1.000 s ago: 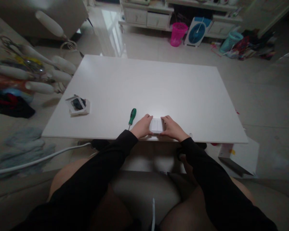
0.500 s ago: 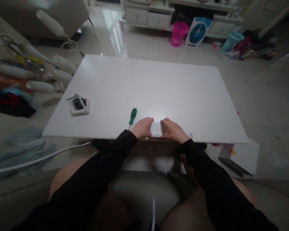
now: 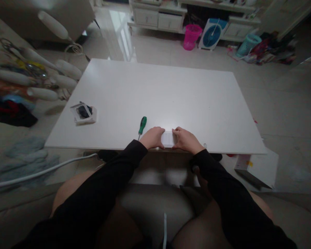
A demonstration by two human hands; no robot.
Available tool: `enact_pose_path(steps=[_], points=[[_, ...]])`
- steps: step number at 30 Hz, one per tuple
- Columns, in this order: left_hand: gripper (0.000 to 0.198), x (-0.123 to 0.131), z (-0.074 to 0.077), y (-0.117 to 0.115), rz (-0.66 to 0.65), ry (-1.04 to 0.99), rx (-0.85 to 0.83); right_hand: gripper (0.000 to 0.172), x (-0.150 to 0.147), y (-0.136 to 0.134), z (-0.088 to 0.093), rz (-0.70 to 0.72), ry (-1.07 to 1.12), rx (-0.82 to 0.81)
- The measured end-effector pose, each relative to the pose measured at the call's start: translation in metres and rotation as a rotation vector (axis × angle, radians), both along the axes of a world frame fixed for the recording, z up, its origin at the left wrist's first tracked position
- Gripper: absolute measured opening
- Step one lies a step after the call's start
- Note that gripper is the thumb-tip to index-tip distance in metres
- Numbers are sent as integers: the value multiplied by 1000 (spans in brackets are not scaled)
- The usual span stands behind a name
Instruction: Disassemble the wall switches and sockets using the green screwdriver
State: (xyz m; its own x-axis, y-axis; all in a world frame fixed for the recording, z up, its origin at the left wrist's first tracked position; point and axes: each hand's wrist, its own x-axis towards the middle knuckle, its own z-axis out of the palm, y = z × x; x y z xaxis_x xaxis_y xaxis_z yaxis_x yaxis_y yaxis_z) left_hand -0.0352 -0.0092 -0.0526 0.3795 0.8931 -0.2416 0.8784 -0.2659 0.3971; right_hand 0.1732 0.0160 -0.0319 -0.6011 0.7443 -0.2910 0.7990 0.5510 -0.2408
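A small white switch panel lies flat near the front edge of the white table. My left hand grips its left side with curled fingers. My right hand grips its right side the same way. Only the middle strip of the panel shows between the two hands. A screwdriver with a green handle lies on the table just left of my left hand, not touched.
A second white switch part with a dark inside sits near the table's left edge. A pink bin, a blue fan and a teal basket stand on the floor beyond. A white cable runs at lower left.
Both hands have closed inward over the panel, so less of it shows than a second ago. The panel stays at the table's front edge.
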Motion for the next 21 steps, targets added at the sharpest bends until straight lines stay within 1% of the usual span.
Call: enact_pose_path(steps=[5, 8, 12, 21], points=[[60, 0, 4, -1, 3, -6, 3, 79, 0, -1, 2, 2, 6, 17], [61, 0, 1, -1, 4, -12, 8, 81, 1, -1, 2, -4, 15, 8], [65, 0, -3, -1, 2, -10, 10, 78, 0, 0, 2, -5, -14, -21], [68, -1, -6, -2, 6, -10, 7, 79, -1, -1, 3, -13, -22, -2]])
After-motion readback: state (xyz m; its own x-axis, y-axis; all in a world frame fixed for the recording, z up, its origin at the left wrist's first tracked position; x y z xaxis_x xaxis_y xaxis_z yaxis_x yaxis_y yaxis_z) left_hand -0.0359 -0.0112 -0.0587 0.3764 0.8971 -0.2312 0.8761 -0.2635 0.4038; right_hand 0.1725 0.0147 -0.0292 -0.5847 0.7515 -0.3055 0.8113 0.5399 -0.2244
